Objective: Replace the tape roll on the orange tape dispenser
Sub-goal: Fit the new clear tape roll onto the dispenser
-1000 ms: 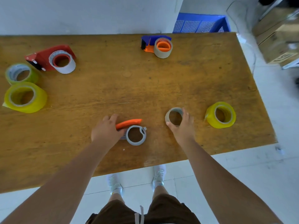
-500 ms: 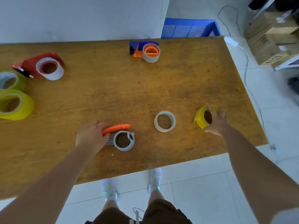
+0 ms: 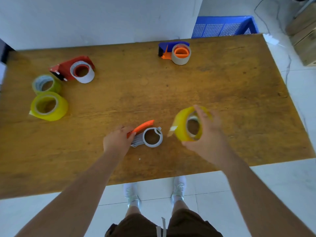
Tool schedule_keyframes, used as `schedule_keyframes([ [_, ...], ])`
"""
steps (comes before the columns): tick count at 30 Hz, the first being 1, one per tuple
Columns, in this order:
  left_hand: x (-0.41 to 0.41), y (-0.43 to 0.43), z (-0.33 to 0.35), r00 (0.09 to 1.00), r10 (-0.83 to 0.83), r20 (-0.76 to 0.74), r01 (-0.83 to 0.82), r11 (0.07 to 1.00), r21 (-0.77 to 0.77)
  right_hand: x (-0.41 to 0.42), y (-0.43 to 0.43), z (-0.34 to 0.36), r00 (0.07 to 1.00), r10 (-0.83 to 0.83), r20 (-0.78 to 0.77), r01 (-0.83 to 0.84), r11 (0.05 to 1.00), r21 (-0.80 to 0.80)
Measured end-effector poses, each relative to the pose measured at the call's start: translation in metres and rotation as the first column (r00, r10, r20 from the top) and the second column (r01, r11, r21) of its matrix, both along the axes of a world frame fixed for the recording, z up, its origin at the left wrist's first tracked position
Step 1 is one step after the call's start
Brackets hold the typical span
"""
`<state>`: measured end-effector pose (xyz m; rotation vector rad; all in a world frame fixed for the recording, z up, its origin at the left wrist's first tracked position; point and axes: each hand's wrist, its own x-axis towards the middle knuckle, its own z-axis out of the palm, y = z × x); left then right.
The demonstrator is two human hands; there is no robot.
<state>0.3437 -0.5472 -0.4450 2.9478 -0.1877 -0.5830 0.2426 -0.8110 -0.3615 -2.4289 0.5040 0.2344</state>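
I see left hand [image 3: 118,142] pinning the orange tape dispenser [image 3: 145,134] flat, right hand [image 3: 205,132] gripping the yellow roll [image 3: 183,125] just beside its bare hub, ready to load.

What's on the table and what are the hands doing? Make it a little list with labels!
left hand: pressing down the orange tape dispenser, near table edge
dispenser wheel: empty, no roll on it
right hand: holding a yellow tape roll lifted beside the dispenser
far left: two more yellow rolls, a red dispenser
far middle: a blue dispenser
table: brown wood
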Motion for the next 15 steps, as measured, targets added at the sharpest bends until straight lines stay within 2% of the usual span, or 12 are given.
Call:
schedule_keyframes([
  [2, 0.001, 0.001, 0.0, 1.0, 0.0, 0.0, 0.0, 1.0, -0.001, 0.01, 0.034, -0.008, 0.991, 0.133, 0.015, -0.133, 0.991, 0.022],
  [4, 0.002, 0.003, 0.0, 1.0, -0.014, 0.001, 0.014, 1.0, -0.021, 0.02, 0.057, -0.019, 0.98, 0.198, -0.021, -0.198, 0.98, 0.02],
  [12, 0.009, 0.004, -0.003, 0.999, -0.031, -0.01, 0.03, 0.996, -0.082, 0.038, 0.089, -0.053, 0.944, 0.267, -0.192, -0.281, 0.959, -0.045],
  [15, 0.013, 0.005, -0.003, 0.999, 0.003, -0.054, -0.011, 0.991, -0.136, 0.037, 0.094, -0.059, 0.938, 0.286, -0.194, -0.305, 0.95, -0.073],
])
